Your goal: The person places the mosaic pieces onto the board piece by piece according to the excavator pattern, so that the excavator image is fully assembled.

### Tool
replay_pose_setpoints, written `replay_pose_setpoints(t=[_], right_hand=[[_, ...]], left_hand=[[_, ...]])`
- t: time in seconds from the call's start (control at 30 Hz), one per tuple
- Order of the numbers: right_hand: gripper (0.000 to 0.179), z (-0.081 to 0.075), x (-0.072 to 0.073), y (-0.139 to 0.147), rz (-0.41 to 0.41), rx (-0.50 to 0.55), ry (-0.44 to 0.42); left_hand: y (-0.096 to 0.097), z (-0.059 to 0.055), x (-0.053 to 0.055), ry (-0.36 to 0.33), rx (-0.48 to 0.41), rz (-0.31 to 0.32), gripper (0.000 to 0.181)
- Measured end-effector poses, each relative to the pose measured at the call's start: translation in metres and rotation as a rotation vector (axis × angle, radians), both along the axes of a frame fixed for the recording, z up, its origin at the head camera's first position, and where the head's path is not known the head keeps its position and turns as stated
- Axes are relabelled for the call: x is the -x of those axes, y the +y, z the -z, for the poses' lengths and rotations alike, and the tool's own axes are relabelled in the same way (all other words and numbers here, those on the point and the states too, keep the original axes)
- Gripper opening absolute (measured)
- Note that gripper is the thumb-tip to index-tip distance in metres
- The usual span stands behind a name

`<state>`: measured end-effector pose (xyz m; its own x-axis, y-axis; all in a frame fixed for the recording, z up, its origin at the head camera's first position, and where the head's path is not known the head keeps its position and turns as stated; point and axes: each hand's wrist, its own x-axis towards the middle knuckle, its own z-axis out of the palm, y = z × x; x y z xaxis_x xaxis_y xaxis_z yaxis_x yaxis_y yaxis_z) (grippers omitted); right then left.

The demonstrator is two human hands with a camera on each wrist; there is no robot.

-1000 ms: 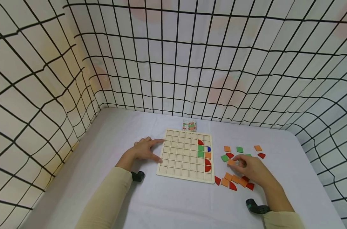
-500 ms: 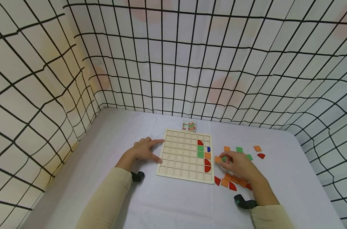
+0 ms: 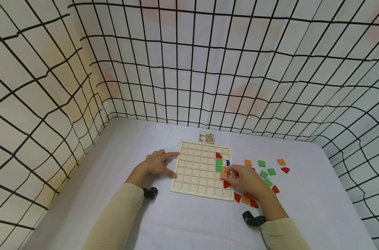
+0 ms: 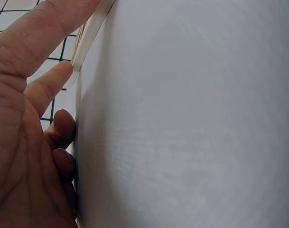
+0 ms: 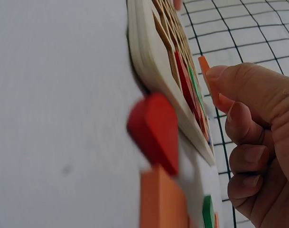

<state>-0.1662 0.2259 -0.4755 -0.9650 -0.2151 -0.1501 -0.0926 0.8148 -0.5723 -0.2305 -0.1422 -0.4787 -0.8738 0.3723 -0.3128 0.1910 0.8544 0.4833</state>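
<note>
My right hand [image 3: 247, 180] pinches an orange square tile [image 3: 223, 175] between thumb and index finger, over the right side of the pale gridded board [image 3: 195, 166]. In the right wrist view that orange tile [image 5: 209, 80] is tilted on edge, raised above the board. Green square tiles [image 3: 219, 161], a red quarter-round tile [image 3: 219, 155] and a small blue piece [image 3: 228, 162] lie in cells near it; my fingers cover part of this area. At the board's left edge, my left hand [image 3: 158, 164] touches the rim with spread thumb and index finger.
Loose green [image 3: 262, 163], orange [image 3: 281, 161] and red [image 3: 285, 170] tiles lie right of the board, several more partly under my right forearm. A small patterned card [image 3: 206, 137] sits behind the board. Black netting [image 3: 192, 62] encloses the white table.
My right hand has carried the orange tile leftward from the loose pieces to over the board, uncovering green tiles on the table. The left hand has stayed at the board's edge.
</note>
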Motion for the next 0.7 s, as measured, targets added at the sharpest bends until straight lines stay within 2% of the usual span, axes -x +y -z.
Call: replay_pose_setpoints(t=[0.13, 0.43, 0.7], right_hand=[[0.029, 0.002, 0.002, -0.008, -0.026, -0.009, 0.019], [0.025, 0.003, 0.005, -0.016, -0.033, -0.082, -0.009], [0.026, -0.001, 0.003, -0.02, -0.023, -0.08, -0.041]], left_hand=[[-0.001, 0.001, 0.001, 0.002, -0.002, 0.002, 0.098], [-0.001, 0.002, 0.001, 0.002, -0.002, 0.004, 0.099], [0.0, 0.001, 0.001, 0.001, 0.0, 0.001, 0.098]])
